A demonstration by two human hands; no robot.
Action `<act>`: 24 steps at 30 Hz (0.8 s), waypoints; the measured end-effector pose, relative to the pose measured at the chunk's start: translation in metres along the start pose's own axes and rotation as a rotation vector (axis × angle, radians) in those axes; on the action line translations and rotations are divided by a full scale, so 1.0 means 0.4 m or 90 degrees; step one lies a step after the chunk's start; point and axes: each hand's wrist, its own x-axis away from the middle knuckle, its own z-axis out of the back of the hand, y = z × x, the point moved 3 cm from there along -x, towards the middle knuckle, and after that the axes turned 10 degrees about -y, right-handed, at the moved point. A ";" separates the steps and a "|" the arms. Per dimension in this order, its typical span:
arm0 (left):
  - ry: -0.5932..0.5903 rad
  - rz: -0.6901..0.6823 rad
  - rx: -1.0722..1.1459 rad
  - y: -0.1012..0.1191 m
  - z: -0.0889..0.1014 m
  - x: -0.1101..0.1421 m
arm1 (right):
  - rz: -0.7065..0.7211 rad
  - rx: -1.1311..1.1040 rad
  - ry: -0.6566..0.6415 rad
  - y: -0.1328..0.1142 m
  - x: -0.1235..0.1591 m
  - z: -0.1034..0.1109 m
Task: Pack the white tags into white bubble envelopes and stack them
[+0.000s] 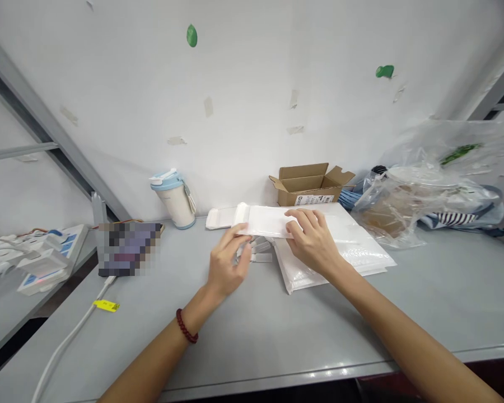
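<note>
A flat white packet is held level above the desk between my two hands. My left hand grips its near left corner, the fingers curled at the edge and the thumb below. My right hand is bent over its right end, fingertips on the surface. Below the packet lie several small clear pieces with white ends, partly hidden by my left hand. To the right is a stack of white bubble mailers, partly under my right hand. Another white packet rests behind, to the left.
A cream tumbler with a blue lid stands at the back left. A phone leans nearby, with a white cable. An open cardboard box stands by the wall. Clear plastic bags fill the back right. Power strips lie far left.
</note>
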 end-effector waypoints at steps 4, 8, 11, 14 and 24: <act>0.102 0.265 0.248 -0.044 0.039 -0.022 | 0.012 -0.027 -0.017 0.000 0.002 -0.010; -0.019 0.484 0.583 -0.075 0.034 -0.033 | 0.061 -0.056 -0.030 -0.023 0.002 -0.011; -0.109 0.525 0.632 -0.074 0.029 -0.030 | 0.103 -0.096 -0.077 -0.042 0.003 -0.009; -0.165 0.509 0.578 -0.064 0.023 -0.026 | 0.103 -0.144 -0.153 -0.050 0.004 -0.004; -0.256 0.448 0.406 -0.038 0.003 -0.023 | 0.067 -0.181 -0.198 -0.042 0.008 0.010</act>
